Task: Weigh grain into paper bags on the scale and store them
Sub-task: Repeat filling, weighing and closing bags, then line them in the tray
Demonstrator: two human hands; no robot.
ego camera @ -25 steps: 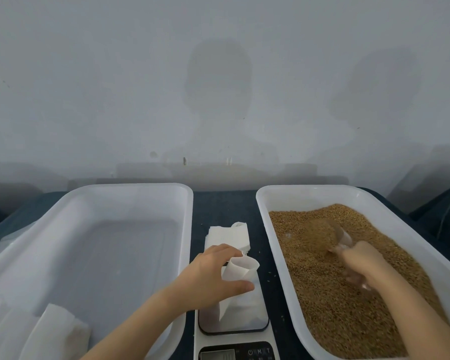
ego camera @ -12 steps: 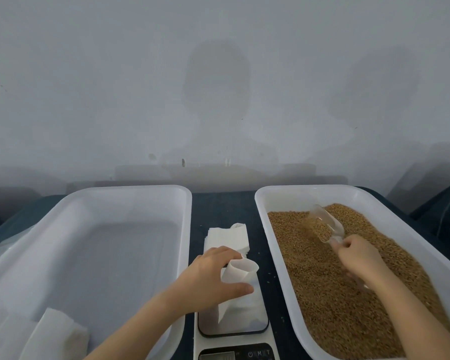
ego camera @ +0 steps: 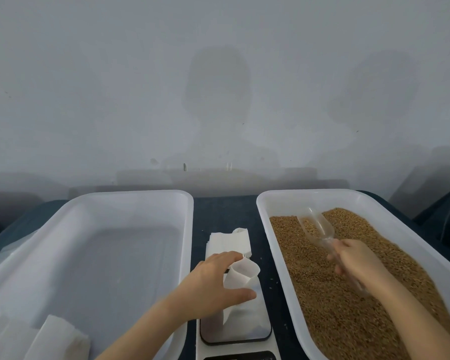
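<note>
Two hands are at work. The left hand (ego camera: 213, 287) curls thumb and fingers round the mouth of a white paper bag (ego camera: 238, 280), pinching it into an open tube that stands on the scale (ego camera: 244, 336) at lower centre. The right hand (ego camera: 356, 261) is clamped on the handle of a clear scoop (ego camera: 315, 227), whose bowl carries a little grain (ego camera: 348, 320) and hangs tilted above the heap in the right tray (ego camera: 309, 194).

The bag looks thin, light and limp; I judge it would fold shut or topple if let go, so the rim is the place to hold it, lightly, since any downward press would likely falsify the reading. The grain is loose and free-running, apt to scatter if poured fast; a few kernels lie on the dark table (ego camera: 218, 211) beside the scale. The scoop seems stiff and smooth, best held well down the handle.

Behind the scale lies a flat stack of bags (ego camera: 229, 242); the left tray (ego camera: 130, 196) holds white bags (ego camera: 60, 339) in its near corner at the lower left of the frame.
</note>
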